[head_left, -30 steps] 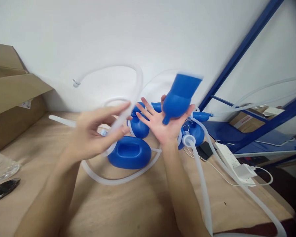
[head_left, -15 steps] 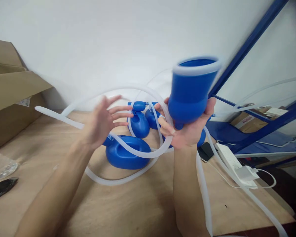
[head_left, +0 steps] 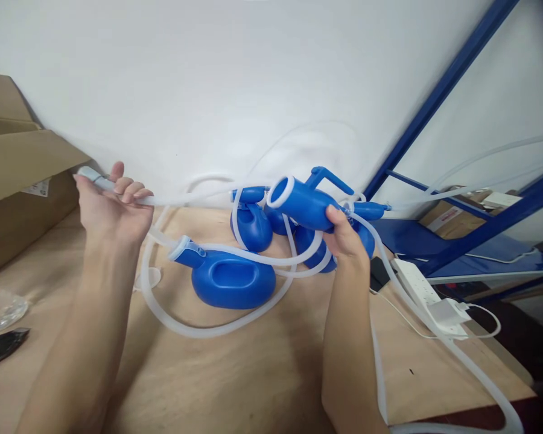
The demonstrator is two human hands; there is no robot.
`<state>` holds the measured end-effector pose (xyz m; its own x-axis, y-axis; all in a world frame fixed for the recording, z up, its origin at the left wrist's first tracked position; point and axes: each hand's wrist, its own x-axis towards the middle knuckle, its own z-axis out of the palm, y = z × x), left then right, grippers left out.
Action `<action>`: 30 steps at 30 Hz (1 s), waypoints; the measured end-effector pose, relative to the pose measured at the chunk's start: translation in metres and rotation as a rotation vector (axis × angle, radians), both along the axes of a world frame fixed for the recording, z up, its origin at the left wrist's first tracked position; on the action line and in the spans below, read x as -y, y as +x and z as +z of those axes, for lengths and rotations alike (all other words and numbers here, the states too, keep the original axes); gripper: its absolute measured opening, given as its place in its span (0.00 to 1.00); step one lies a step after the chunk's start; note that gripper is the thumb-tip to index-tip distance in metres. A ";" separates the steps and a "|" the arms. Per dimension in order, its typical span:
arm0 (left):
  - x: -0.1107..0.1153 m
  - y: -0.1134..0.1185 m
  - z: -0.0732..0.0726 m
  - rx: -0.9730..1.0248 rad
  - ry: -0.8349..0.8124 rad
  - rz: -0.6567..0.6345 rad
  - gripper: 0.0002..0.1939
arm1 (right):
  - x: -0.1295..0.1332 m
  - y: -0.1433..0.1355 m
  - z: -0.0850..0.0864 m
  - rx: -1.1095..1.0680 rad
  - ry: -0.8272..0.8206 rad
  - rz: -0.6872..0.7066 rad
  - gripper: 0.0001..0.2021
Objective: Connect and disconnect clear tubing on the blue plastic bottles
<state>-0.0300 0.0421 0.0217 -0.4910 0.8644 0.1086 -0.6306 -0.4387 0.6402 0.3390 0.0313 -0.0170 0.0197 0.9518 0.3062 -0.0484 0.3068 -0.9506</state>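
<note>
Behind the wooden table [head_left: 235, 374] rises a plain white wall [head_left: 235, 78].

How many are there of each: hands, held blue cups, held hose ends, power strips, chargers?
Hands: 2, left hand and right hand
Held blue cup: 1
Held hose end: 1
Power strip: 1
Charger: 1
Total: 6

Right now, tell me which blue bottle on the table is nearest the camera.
The lone bottle in front, its neck towards the left hand; the other blue bottles cluster behind, nearer the wall.
</note>
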 end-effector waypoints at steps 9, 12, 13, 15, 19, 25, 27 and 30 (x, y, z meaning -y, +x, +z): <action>0.027 0.053 -0.011 -0.570 0.308 0.029 0.24 | -0.007 -0.047 0.001 0.007 0.272 -0.254 0.28; 0.028 0.060 -0.021 -0.732 0.335 -0.151 0.28 | 0.005 -0.067 0.011 -0.245 0.157 -0.032 0.32; 0.028 0.061 -0.024 -0.827 0.321 -0.219 0.28 | 0.010 -0.074 0.014 -0.292 0.122 0.019 0.33; 0.031 0.065 -0.028 -1.057 0.277 -0.316 0.28 | 0.019 -0.088 0.021 -0.342 0.081 0.126 0.33; 0.041 0.076 -0.029 -1.463 0.263 -0.383 0.26 | 0.029 -0.111 0.025 -0.460 0.045 0.265 0.31; 0.048 0.086 -0.026 -1.562 0.301 -0.232 0.20 | 0.023 -0.123 0.017 -0.662 0.018 0.227 0.20; 0.046 0.086 -0.026 -1.578 0.280 -0.227 0.21 | 0.022 -0.126 0.016 -0.697 0.043 0.212 0.20; 0.045 0.087 -0.027 -1.559 0.251 -0.228 0.21 | 0.026 -0.131 0.017 -0.655 0.107 0.186 0.24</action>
